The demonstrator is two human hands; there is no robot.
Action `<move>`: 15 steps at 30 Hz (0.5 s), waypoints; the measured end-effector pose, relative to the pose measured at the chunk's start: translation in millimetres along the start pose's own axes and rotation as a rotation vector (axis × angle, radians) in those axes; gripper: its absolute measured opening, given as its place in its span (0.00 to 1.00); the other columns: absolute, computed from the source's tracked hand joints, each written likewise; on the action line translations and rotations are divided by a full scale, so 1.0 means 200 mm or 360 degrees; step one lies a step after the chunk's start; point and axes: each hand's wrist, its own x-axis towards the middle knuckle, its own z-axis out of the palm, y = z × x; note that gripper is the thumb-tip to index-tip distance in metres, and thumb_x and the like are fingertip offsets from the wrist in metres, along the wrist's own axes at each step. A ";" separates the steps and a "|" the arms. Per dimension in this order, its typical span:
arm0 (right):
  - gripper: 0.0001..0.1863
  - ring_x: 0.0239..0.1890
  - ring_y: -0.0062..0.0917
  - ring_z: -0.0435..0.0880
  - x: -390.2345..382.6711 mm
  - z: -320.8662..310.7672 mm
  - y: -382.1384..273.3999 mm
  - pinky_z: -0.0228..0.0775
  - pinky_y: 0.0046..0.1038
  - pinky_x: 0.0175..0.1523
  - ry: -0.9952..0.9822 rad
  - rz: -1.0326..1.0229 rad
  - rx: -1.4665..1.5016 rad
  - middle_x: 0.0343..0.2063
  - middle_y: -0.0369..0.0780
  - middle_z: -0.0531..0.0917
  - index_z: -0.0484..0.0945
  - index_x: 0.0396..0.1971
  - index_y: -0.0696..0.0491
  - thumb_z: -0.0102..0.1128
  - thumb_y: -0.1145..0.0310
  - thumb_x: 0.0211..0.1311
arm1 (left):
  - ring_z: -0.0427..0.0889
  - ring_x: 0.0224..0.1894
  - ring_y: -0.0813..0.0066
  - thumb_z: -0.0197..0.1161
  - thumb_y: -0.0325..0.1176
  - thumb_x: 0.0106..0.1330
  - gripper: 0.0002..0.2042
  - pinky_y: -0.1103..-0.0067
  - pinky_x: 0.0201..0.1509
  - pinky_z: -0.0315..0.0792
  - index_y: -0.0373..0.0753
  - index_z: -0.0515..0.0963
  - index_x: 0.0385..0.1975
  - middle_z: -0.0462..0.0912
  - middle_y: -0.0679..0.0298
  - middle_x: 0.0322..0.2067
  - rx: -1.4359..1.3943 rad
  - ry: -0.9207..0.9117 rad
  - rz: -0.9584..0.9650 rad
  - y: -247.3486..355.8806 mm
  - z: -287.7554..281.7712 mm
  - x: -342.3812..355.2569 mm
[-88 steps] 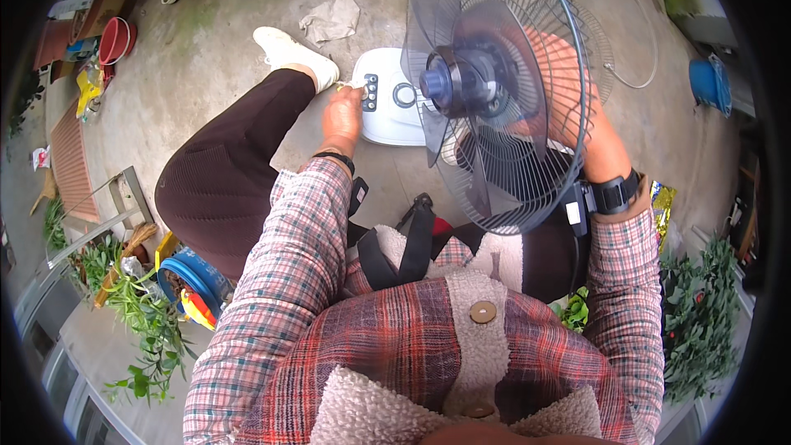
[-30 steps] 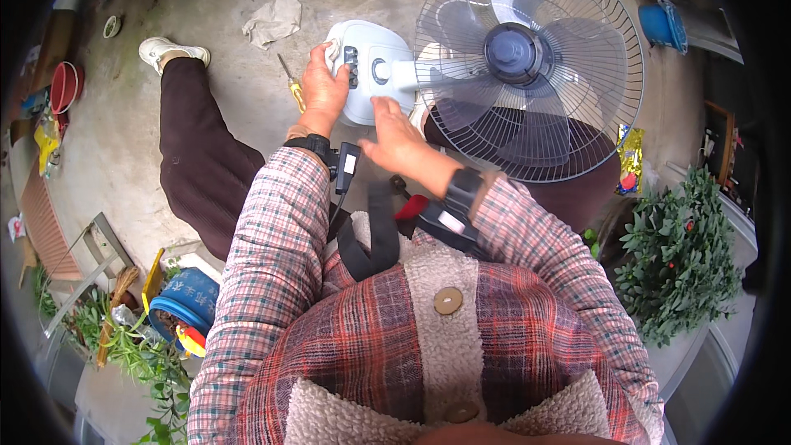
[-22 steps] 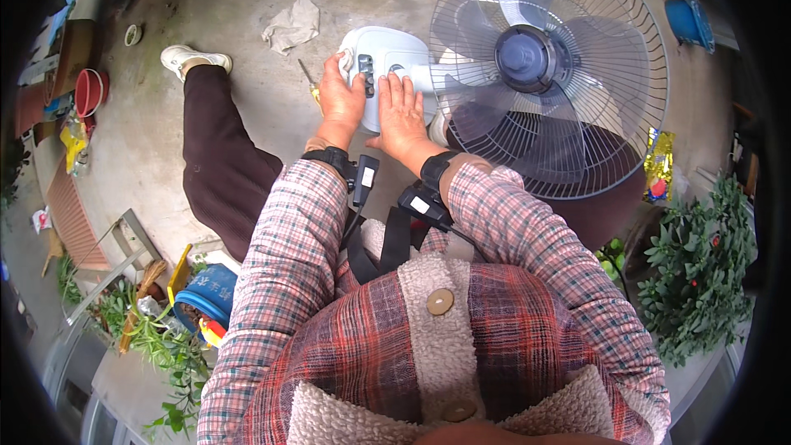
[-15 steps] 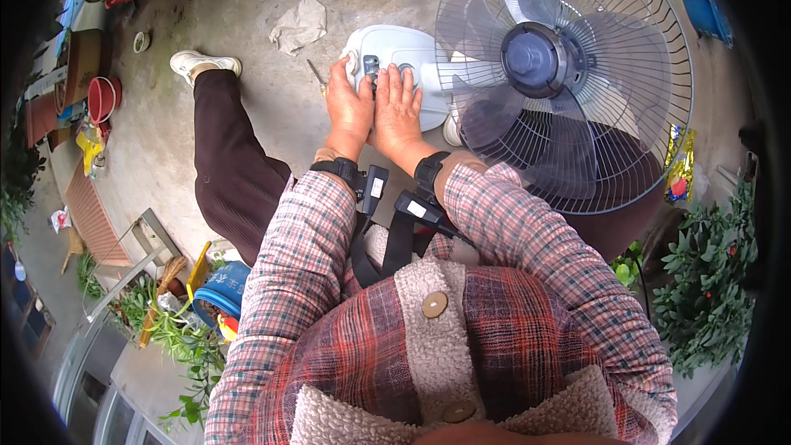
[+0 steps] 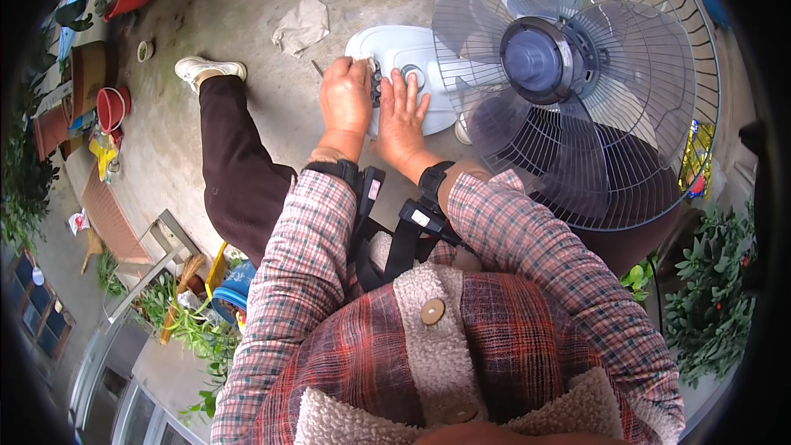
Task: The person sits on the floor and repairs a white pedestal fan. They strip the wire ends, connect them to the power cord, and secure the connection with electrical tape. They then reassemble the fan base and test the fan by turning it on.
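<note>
A fan lies tipped across the ground before me, its wire cage (image 5: 568, 198) and dark hub (image 5: 531, 60) to the right. Its pale base (image 5: 404, 36) is under my hands. My right hand (image 5: 401, 128) rests on the base with fingers stretched out, beside a round fitting and a row of dark buttons (image 5: 376, 86). My left hand (image 5: 344, 107) is closed at the base's left edge, fingers curled. A small whitish bit shows at its fingertips, too hidden to name. A thin dark rod (image 5: 318, 68) pokes out left of that hand.
A crumpled beige cloth (image 5: 301, 26) lies on the concrete beyond the base. My left leg (image 5: 235, 148) stretches out left, near a red bucket (image 5: 112, 109). By my left elbow stands a blue bucket (image 5: 235, 284) among plants. A leafy bush (image 5: 710, 292) is at right.
My left hand has curled its fingers and come up slightly at the base's edge. The right hand's fingers have spread a little. The view has shifted slightly.
</note>
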 end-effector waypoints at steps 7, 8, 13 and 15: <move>0.56 0.74 0.50 0.36 0.00 0.04 0.00 0.27 0.64 0.69 0.0141 -0.0037 -0.0027 0.71 0.46 0.46 0.48 0.68 0.56 0.74 0.67 0.39 | 0.80 0.36 0.57 0.62 0.33 0.58 0.05 0.66 0.40 0.73 0.42 0.84 0.29 0.82 0.59 0.33 0.0146 -0.0061 0.0058 0.01 0.00 0.13; 0.56 0.74 0.50 0.35 0.00 0.03 0.00 0.26 0.64 0.69 0.0107 -0.0020 0.0033 0.71 0.47 0.46 0.47 0.68 0.56 0.74 0.67 0.39 | 0.80 0.36 0.57 0.62 0.33 0.58 0.05 0.67 0.40 0.73 0.42 0.84 0.29 0.82 0.60 0.33 0.0178 -0.0137 0.0038 0.02 -0.04 0.06; 0.57 0.74 0.51 0.33 0.00 -0.01 -0.02 0.25 0.63 0.70 0.0108 0.0001 0.0163 0.71 0.48 0.44 0.46 0.68 0.56 0.73 0.68 0.38 | 0.80 0.35 0.60 0.63 0.33 0.56 0.04 0.67 0.40 0.72 0.42 0.83 0.27 0.82 0.62 0.33 0.0066 0.0012 0.0072 0.06 -0.11 -0.13; 0.56 0.74 0.51 0.33 0.00 -0.01 -0.02 0.25 0.63 0.70 0.0076 0.0004 0.0131 0.71 0.48 0.44 0.46 0.68 0.56 0.73 0.68 0.40 | 0.80 0.36 0.60 0.64 0.33 0.56 0.05 0.67 0.42 0.72 0.42 0.84 0.28 0.82 0.63 0.33 0.0104 0.0010 0.0096 0.04 -0.06 -0.05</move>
